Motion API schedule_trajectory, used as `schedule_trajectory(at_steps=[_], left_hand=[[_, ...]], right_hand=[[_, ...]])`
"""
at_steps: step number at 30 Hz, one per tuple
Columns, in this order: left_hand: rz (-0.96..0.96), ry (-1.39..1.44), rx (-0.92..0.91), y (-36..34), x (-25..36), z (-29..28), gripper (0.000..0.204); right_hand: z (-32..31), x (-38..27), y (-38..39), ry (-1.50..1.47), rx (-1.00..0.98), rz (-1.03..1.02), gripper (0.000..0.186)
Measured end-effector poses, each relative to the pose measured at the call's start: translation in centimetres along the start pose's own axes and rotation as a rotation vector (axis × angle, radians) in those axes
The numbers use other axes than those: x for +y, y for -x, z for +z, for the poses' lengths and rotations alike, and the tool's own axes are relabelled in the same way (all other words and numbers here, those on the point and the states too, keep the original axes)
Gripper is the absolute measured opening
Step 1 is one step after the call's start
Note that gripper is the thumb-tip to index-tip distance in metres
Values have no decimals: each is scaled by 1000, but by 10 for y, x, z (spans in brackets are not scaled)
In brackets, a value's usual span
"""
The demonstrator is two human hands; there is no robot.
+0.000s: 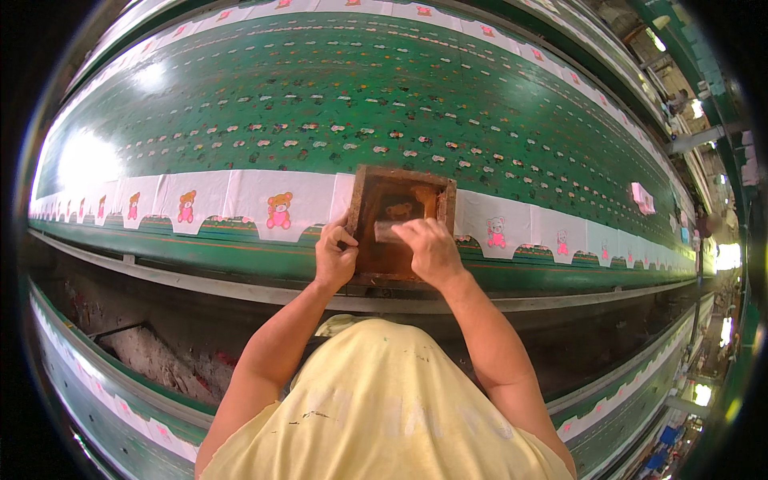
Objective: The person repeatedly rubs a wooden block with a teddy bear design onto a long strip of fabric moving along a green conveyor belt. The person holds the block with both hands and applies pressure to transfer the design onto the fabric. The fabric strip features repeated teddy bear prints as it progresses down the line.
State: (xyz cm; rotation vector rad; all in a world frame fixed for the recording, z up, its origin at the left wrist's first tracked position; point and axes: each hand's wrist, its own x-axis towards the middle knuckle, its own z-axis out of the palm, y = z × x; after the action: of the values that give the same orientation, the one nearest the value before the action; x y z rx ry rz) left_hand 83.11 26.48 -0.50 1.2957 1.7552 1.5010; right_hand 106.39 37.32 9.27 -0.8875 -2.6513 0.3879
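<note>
Wooden frame (448,210): straight ahead, on the green worktop (264,152). Inside: flat scraper (387,232), long axis left to right, its right end gripped by my right hand (432,250). At the frame's left rim: my left hand (336,254), fingers curled; whether gripping, I cannot tell.

wooden frame (358,200) | brown, stained, lying flat | scraper (386,232) | pale, crosswise inside frame

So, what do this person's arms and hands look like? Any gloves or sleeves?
The left hand and right hand are bare, with no gloves or wristbands showing. The arms are uncovered past the elbows, with no long sleeves; the loose, pale yellow shirt carries a few dark smudges.
</note>
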Motion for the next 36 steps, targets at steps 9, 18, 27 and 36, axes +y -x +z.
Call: schedule_trajectory(at_steps=[9, 18, 27, 36], left_hand=[[71, 12, 30, -1, -10, 2, 18], [74, 40, 8, -3, -6, 1, 22], [158, 87, 4, -5, 33, 4, 27], [273, 14, -15, 8, 77, 128, 31]], right_hand=[[-3, -49, 44, -54, 3, 29, 46], [-11, -69, 62, -134, -37, 91, 49], [-9, -29, 128, -359, 408, 471, 42], [-38, 69, 217, -595, 467, 578, 41]])
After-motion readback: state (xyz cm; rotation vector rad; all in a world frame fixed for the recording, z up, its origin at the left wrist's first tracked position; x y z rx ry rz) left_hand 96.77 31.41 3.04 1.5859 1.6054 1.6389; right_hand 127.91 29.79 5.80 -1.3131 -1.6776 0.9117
